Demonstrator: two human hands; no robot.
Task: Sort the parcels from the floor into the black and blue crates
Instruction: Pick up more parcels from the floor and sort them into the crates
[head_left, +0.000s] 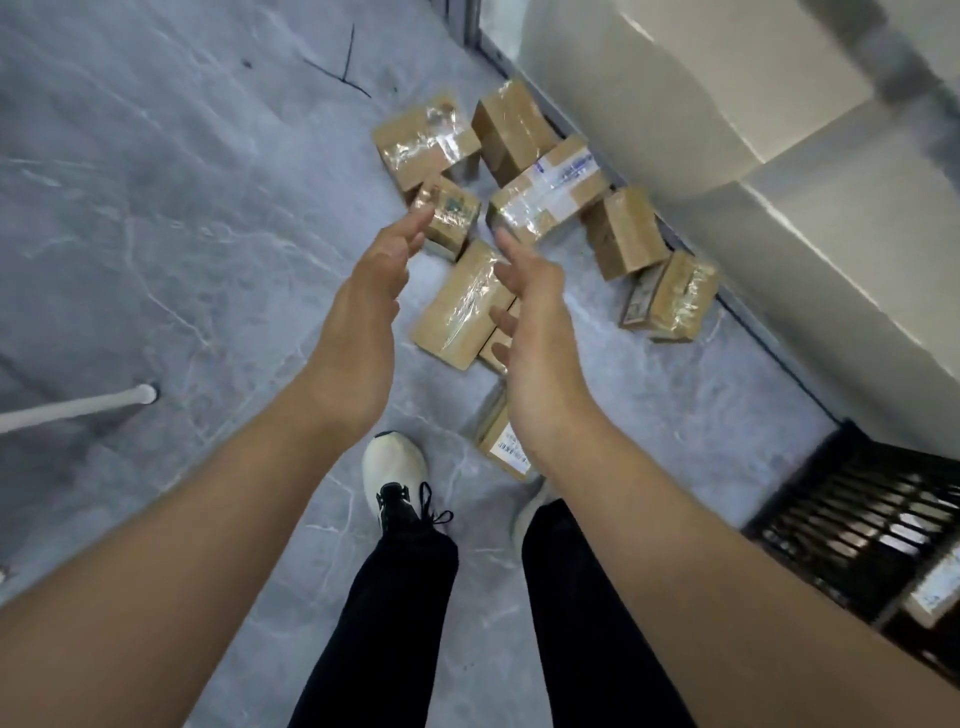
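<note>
While the left hand (371, 291) and right hand (530, 332) hover open and empty, palms facing, the parcels (545, 192) lie clustered on the floor (156, 208) just beyond them; the black crate (857, 519) sits near right.

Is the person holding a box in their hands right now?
No, the left hand and the right hand are both open and empty, above the parcels that lie on the floor.

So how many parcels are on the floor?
9 parcels: six in the far cluster, two beside the right hand, one under its wrist. More may be hidden.
</note>
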